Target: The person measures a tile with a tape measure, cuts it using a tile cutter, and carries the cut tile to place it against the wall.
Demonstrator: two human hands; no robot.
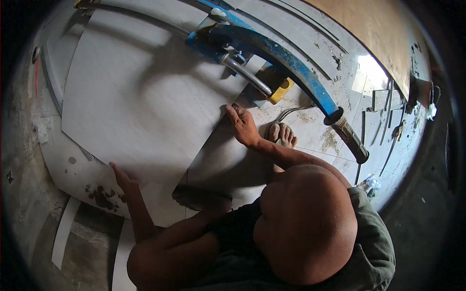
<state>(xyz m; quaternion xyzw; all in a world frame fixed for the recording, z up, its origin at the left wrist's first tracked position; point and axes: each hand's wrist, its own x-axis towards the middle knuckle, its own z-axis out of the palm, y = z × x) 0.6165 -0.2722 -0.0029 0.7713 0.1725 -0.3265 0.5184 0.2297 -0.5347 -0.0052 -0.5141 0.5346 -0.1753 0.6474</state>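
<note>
A large pale floor tile [141,87] lies slanted under the rail of a blue manual tile cutter [272,46]. My right hand [244,126] grips the tile's right edge, thumb on top and the other fingers partly hidden. At the opposite edge is my left hand [127,183], holding the tile with its fingers mostly out of sight. The cutter's long handle [350,140] points down to the right, with a dark worn grip. Its yellow foot [280,91] stands just beyond the tile's edge, near my right hand.
My bare foot [283,134] rests on the tiled floor beside the cutter. Thin offcut strips [388,114] and a plastic bottle [371,183] lie at right. A brown board [369,34] is at the top right. White strips [65,233] lie at lower left.
</note>
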